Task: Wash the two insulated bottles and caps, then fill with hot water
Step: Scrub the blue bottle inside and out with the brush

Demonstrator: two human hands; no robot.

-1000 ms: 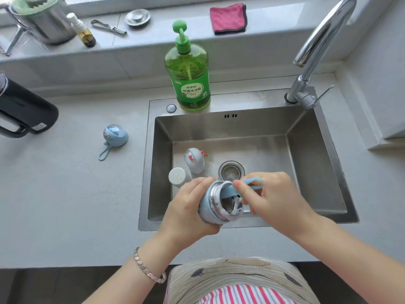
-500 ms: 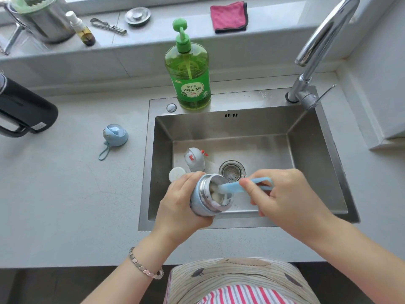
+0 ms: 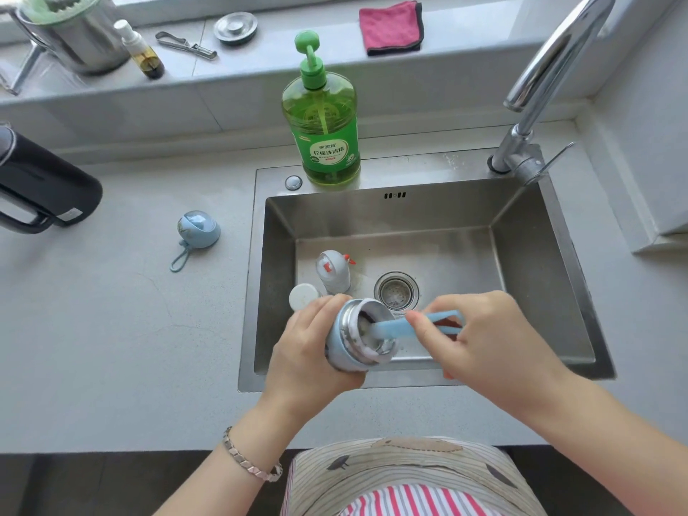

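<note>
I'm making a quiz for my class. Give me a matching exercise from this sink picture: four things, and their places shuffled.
Things:
1 blue cap
2 pink cloth
3 green soap bottle
4 blue bottle

Places:
A in the left hand
B window ledge
C counter left of the sink
D sink rim, behind the basin

Pairs: 1-C, 2-B, 3-D, 4-A

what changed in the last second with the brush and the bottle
The right hand drew the blue brush partway out of the blue bottle, moving right, so more of the handle shows; its head is still inside the foamy mouth. The left hand kept its grip on the bottle over the sink. The grey cap, white lid and blue cap did not move.
</note>
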